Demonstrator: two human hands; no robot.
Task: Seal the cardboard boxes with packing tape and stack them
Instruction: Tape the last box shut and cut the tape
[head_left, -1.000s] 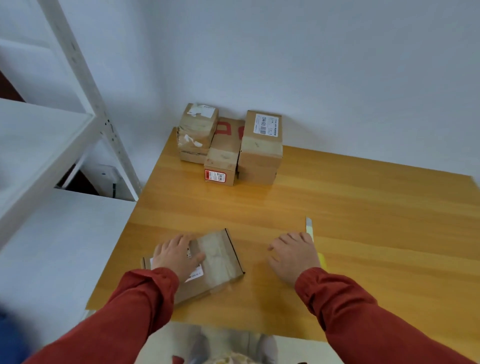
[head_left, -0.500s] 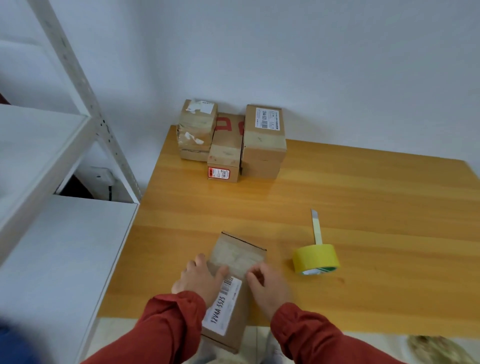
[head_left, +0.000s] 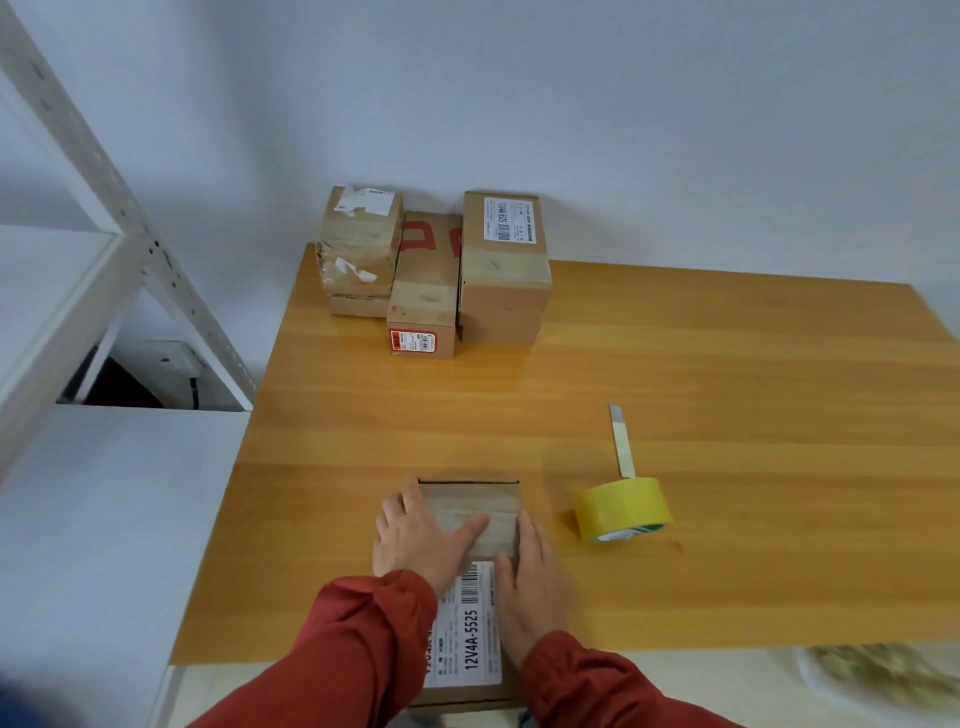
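Note:
A long cardboard box (head_left: 470, 506) with old clear tape on top and a white label reading 12V4A-5525 lies lengthwise at the near edge of the wooden table (head_left: 675, 364), its near end overhanging. My left hand (head_left: 415, 540) grips its left side with the thumb across the top. My right hand (head_left: 530, 582) holds its right side. A roll of yellow packing tape (head_left: 623, 512) stands on its edge just right of the box. Behind the roll lies a utility knife (head_left: 622, 441).
Three groups of taped cardboard boxes stand at the table's far left corner against the wall: a left stack (head_left: 363, 244), a low middle box (head_left: 423, 291) and a right stack (head_left: 504, 249). A white metal shelf unit (head_left: 130, 234) borders the table's left side.
The box has turned from lying crosswise at the left to pointing straight away from me. My right hand left the tape roll and came to the box's right side.

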